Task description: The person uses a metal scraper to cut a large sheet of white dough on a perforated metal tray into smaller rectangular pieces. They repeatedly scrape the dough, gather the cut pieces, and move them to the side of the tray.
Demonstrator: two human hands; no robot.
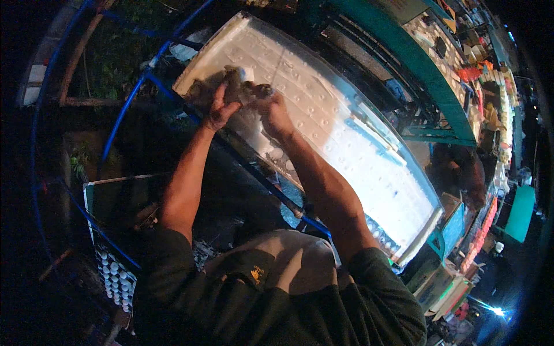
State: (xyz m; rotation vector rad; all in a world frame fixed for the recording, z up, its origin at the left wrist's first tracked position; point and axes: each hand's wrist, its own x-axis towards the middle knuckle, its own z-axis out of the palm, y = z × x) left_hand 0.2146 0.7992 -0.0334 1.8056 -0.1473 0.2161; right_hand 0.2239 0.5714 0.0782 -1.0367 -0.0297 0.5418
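A long off-white panel [311, 115] with rows of small dimples and a raised rim slants from the upper left to the lower right in front of me. Over its far left end my left hand [218, 109] has its thumb and fingers curved around a blurred brown and whitish lump [235, 82]. Close beside it, my right hand [276, 115] is closed around something small and dark grey that I cannot make out. Dark smudges and shadow lie on the panel under both hands.
Blue metal bars [124, 115] run along the left and under the panel. A green frame [450, 86] curves behind it. To the right are stacked boxes [441, 288] and colourful goods. At lower left, a rack [115, 277] shows several round white pieces. A lamp [497, 311] glares at lower right.
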